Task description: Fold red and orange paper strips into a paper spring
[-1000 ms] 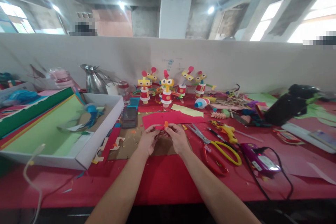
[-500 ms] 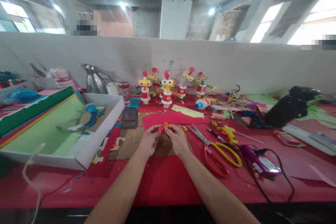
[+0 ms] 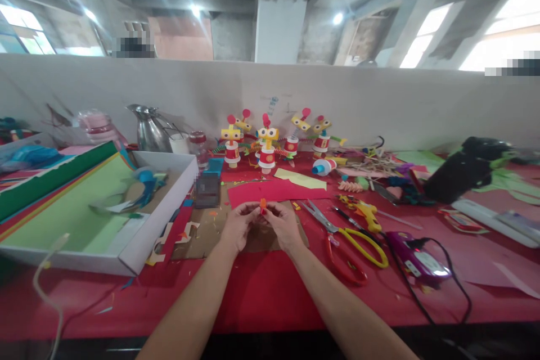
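Fingertip to fingertip over a piece of brown cardboard [image 3: 198,239], my left hand [image 3: 238,228] and my right hand [image 3: 282,226] pinch a small folded piece of orange and red paper [image 3: 263,204]. Its orange part sticks up between the fingers; only a little red shows below. Beyond the hands lies a sheet of red paper [image 3: 274,191], with a pale yellow sheet [image 3: 301,179] at its back. To the right of my right hand rest scissors [image 3: 333,228] with one yellow and one red handle, their blades apart.
Several paper-cup figures [image 3: 266,154] stand along the back wall. A white box [image 3: 156,219] with coloured paper is at the left. A yellow glue gun [image 3: 369,216], a purple device [image 3: 417,259] with a black cord and a black bottle-like object [image 3: 464,171] lie at the right.
Both hands have drawn closer at the fingertips. The red part, visible beside the orange one before, is now mostly covered by fingers, and the orange part has shifted slightly left.
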`<state>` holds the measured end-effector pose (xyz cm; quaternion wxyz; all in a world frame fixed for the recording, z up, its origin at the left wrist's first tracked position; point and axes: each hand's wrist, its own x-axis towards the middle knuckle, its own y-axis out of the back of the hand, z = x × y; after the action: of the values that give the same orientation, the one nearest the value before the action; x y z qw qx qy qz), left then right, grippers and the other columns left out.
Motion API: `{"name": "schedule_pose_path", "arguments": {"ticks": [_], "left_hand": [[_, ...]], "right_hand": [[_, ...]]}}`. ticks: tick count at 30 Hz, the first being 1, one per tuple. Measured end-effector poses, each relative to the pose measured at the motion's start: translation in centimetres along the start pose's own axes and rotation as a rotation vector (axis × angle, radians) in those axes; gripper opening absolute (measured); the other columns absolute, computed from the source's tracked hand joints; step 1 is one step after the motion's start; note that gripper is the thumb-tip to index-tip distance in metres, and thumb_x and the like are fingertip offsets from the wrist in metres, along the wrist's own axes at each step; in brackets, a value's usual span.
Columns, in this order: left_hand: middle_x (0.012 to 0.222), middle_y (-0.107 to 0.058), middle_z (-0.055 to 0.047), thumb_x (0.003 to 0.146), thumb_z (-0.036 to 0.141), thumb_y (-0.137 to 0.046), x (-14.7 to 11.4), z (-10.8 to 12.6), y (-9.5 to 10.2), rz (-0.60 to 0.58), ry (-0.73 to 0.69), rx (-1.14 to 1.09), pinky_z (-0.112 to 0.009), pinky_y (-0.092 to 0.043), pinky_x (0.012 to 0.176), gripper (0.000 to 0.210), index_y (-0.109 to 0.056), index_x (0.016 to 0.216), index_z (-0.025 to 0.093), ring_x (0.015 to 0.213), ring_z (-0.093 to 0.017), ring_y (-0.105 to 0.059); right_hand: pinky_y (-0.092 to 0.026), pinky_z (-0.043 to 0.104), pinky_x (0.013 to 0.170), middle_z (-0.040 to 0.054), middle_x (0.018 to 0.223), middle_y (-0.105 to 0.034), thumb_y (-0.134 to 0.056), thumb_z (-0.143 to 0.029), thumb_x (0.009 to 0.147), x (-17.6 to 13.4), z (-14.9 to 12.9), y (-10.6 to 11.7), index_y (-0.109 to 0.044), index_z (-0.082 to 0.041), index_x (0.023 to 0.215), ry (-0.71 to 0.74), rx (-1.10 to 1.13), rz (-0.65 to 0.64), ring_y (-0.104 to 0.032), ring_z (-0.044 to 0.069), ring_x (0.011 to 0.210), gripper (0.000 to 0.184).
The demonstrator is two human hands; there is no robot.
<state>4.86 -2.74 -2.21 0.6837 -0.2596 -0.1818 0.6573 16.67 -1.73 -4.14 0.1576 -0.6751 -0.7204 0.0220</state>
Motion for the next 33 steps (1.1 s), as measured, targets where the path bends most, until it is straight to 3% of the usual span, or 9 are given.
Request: {"name": "schedule_pose_path", "arguments": {"ticks": [5,9,13,17,23,29,33], "left_hand": [[0.073,-0.070,-0.005,0.049,0.026,-0.083,0.2,0.0,0.3,0.027,-0.043,0.087,-0.026,-0.049,0.065,0.039,-0.069,0.084,0.013,0.063,-0.013,-0.063],[0.070,-0.070,-0.004,0.046,0.024,-0.084,0.6,0.2,0.6,0.053,-0.045,0.103,-0.026,-0.050,0.065,0.042,-0.070,0.084,0.014,0.061,-0.013,-0.062],[0.070,-0.070,-0.004,0.046,0.023,-0.084,0.7,0.4,0.8,0.065,-0.059,0.138,-0.024,-0.049,0.065,0.041,-0.070,0.083,0.014,0.062,-0.011,-0.062],[0.070,-0.070,-0.004,0.049,0.024,-0.083,0.8,0.2,0.9,0.047,-0.096,0.160,-0.023,-0.048,0.063,0.041,-0.069,0.086,0.014,0.061,-0.010,-0.061],[0.077,-0.070,-0.005,0.051,0.026,-0.081,1.0,0.0,0.7,0.053,-0.139,0.129,-0.026,-0.049,0.069,0.040,-0.069,0.087,0.015,0.068,-0.013,-0.063],[0.075,-0.070,-0.004,0.051,0.023,-0.081,0.9,-0.3,0.3,0.078,-0.103,0.033,-0.030,-0.048,0.074,0.036,-0.069,0.084,0.014,0.065,-0.013,-0.063],[0.068,-0.068,-0.003,0.047,0.019,-0.082,0.5,0.0,0.0,0.094,-0.054,-0.056,-0.030,-0.048,0.072,0.034,-0.068,0.077,0.014,0.063,-0.014,-0.063]], "right_hand": [[-0.048,0.028,0.060,0.0031,0.077,-0.067,-0.066,-0.040,0.070,-0.1,0.0,0.2,-0.069,-0.019,0.090,0.039,-0.112,-0.028,-0.059,0.017,0.064,0.029],[-0.047,0.029,0.064,0.0020,0.078,-0.067,-0.059,-0.036,0.077,-0.2,-0.2,0.2,-0.069,-0.020,0.095,0.149,-0.295,-0.044,-0.059,0.018,0.068,0.026],[-0.046,0.028,0.068,0.0040,0.080,-0.065,-0.053,-0.027,0.080,-0.5,-0.7,0.0,-0.069,-0.020,0.090,0.301,-0.544,-0.023,-0.058,0.019,0.076,0.021],[-0.045,0.029,0.069,0.0064,0.081,-0.064,-0.048,-0.023,0.082,-0.7,-1.1,-0.3,-0.067,-0.019,0.082,0.354,-0.631,-0.023,-0.057,0.019,0.076,0.020],[-0.045,0.031,0.078,0.0060,0.084,-0.064,-0.051,-0.026,0.082,-0.8,-1.5,-0.5,-0.066,-0.019,0.082,0.384,-0.596,-0.076,-0.058,0.020,0.084,0.016],[-0.047,0.031,0.073,0.0042,0.083,-0.064,-0.053,-0.037,0.082,-0.6,-1.1,-0.5,-0.062,-0.020,0.094,0.226,-0.386,0.045,-0.059,0.019,0.077,0.023],[-0.047,0.028,0.067,0.0022,0.077,-0.059,-0.055,-0.039,0.080,-0.3,-0.6,-0.4,-0.057,-0.020,0.085,0.215,-0.324,0.046,-0.056,0.017,0.071,0.020]]}}
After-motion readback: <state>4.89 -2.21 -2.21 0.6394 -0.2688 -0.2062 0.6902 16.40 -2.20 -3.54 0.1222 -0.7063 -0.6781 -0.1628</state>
